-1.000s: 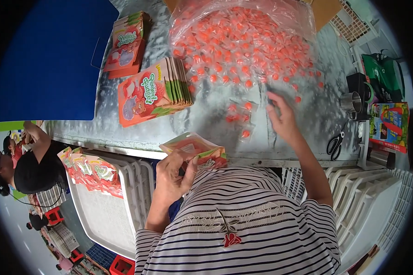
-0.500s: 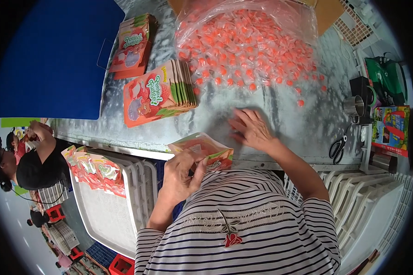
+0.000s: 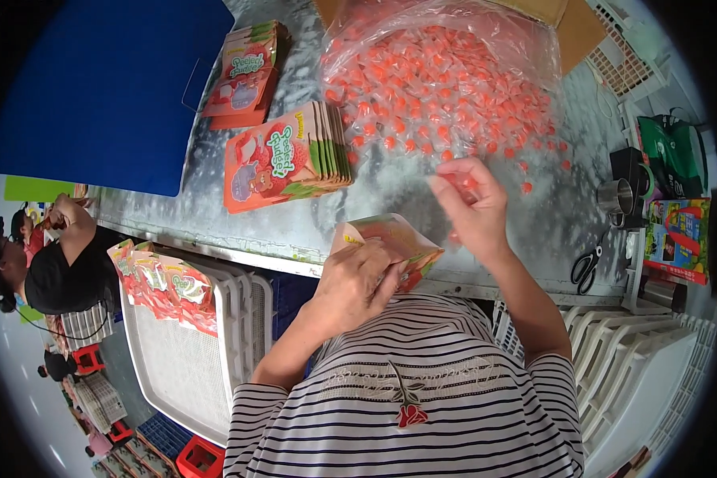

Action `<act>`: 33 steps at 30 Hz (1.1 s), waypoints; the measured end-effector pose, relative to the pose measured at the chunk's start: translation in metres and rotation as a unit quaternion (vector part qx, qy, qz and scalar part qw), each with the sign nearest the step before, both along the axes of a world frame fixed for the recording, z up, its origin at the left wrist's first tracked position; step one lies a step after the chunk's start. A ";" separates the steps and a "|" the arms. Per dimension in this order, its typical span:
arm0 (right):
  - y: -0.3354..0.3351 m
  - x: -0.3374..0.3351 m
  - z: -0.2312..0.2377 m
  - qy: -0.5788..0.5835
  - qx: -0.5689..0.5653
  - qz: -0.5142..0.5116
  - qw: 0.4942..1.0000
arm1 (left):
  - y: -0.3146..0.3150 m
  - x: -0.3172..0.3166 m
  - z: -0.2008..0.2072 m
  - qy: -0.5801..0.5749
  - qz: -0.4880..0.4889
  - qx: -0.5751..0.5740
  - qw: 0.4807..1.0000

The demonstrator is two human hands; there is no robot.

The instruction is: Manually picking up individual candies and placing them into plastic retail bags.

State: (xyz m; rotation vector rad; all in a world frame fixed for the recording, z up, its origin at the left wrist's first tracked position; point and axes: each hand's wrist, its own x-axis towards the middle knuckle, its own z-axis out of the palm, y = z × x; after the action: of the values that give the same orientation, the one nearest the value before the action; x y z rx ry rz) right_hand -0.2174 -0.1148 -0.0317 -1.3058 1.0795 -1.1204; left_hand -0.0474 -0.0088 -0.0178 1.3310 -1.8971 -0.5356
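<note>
An open printed pouch (image 3: 390, 243) sits at the near table edge, gripped by the left hand (image 3: 357, 280), while the right hand (image 3: 474, 203) just right of it pinches a few orange wrapped candies (image 3: 462, 185), with the clear candy bag (image 3: 446, 80) farther off and stacked pouches (image 3: 287, 155) far left.

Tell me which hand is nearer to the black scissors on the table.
Right. The right hand is raised above the table just left of the scissors, holding orange candies. The left hand is farther left, gripping the open pouch.
</note>
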 end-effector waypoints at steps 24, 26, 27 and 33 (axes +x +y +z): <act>0.025 0.005 0.030 0.251 -0.163 0.282 0.912 | 0.004 -0.007 0.000 0.013 -0.035 -0.031 0.999; 0.027 0.001 0.038 0.230 -0.166 0.274 0.919 | 0.005 -0.001 -0.002 -0.004 -0.009 0.002 1.000; 0.027 -0.005 0.038 0.287 -0.161 0.368 0.870 | 0.007 0.003 -0.003 -0.009 -0.004 0.020 1.000; 0.029 -0.015 0.041 0.284 -0.131 0.462 0.830 | 0.005 0.001 0.001 0.000 -0.009 -0.050 0.999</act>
State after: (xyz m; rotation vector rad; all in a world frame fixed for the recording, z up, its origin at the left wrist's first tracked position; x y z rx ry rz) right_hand -0.2325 -0.0858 0.0093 -2.1335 0.5191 -0.1224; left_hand -0.0468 -0.0043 -0.0167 1.2491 -1.9127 -0.4433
